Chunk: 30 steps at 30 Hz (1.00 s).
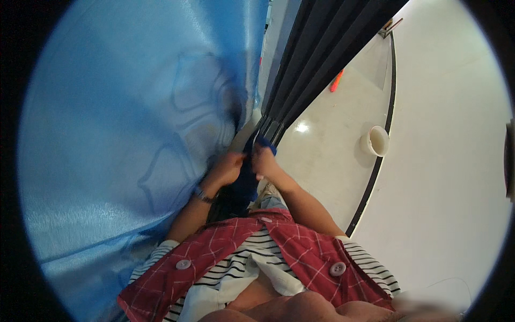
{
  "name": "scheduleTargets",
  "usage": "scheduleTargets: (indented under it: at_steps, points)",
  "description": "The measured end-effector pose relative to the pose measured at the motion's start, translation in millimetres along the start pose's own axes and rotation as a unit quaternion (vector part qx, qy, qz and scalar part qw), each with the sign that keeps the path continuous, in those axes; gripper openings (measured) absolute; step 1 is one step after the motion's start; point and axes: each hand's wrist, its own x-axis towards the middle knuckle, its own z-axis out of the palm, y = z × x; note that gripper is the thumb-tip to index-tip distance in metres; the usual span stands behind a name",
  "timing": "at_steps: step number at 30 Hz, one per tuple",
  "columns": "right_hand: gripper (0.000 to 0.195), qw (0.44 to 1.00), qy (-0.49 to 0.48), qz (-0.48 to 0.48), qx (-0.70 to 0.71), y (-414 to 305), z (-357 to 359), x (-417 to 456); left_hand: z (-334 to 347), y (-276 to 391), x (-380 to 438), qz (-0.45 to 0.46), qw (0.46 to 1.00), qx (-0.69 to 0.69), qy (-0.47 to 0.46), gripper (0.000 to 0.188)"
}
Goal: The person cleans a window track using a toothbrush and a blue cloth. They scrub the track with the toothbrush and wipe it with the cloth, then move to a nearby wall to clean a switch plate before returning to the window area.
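Note:
Dark blue cloth (pixel 246 181) hangs between my two hands in the middle of the view. My left hand (pixel 228 169), with a watch on its wrist, has curled fingers at the left side of the cloth. My right hand (pixel 264 162) is closed on the upper right part of the cloth, and some of it shows past the knuckles. Just beyond the hands stand the ends of black ribbed metal profiles (pixel 273 124). The lower part of the cloth lies in shadow near my body.
A shiny blue translucent sheet (pixel 100 141) fills the left side, close to my left arm. On the pale floor to the right are a white bucket (pixel 378 141) and an orange object (pixel 336 82). A black strip (pixel 368 191) runs along the foot of a white wall (pixel 438 161).

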Motion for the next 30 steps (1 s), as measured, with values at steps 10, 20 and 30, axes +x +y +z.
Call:
scheduleTargets:
  at_steps: [10, 20, 30]
  points:
    - [0.029, 0.95, -0.287, -0.019, -0.122, 28, -51, 44, 0, 35, 26, 0.001, 0.969, 0.242, -0.045, 0.02]
    - [0.043, 0.827, -0.111, 0.283, 0.473, -82, -11, -15, 2, 7, -58, 0.016, 0.929, 0.284, -0.237, 0.016]
    - [0.04, 0.753, 0.137, 0.339, 0.547, -108, -11, -57, -11, 45, -73, 0.124, 0.989, 0.061, -0.061, 0.016]
